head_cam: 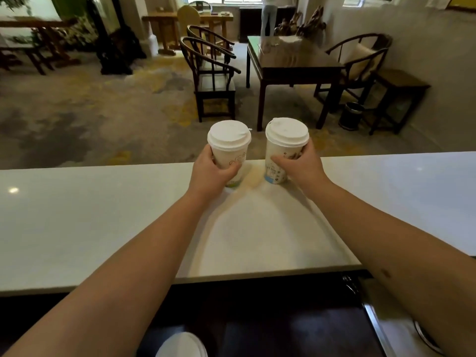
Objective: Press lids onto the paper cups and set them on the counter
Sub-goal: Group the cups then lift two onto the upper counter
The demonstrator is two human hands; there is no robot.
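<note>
Two white paper cups with white lids on top are near the far edge of the pale counter (103, 222). My left hand (211, 173) is wrapped around the left cup (231, 155), which has a green band at its base. My right hand (301, 166) grips the right cup (279, 161), which has a blue band at its base. Both cup bases are at the counter surface; whether they rest on it I cannot tell. Both lids (229, 134) look seated on the rims.
Beyond the counter's far edge lies a room with dark wooden chairs (213, 81), a dark table (291, 63) and a small black bin (350, 115). A person stands at the back (269, 14). A dark lower shelf lies under the near counter edge.
</note>
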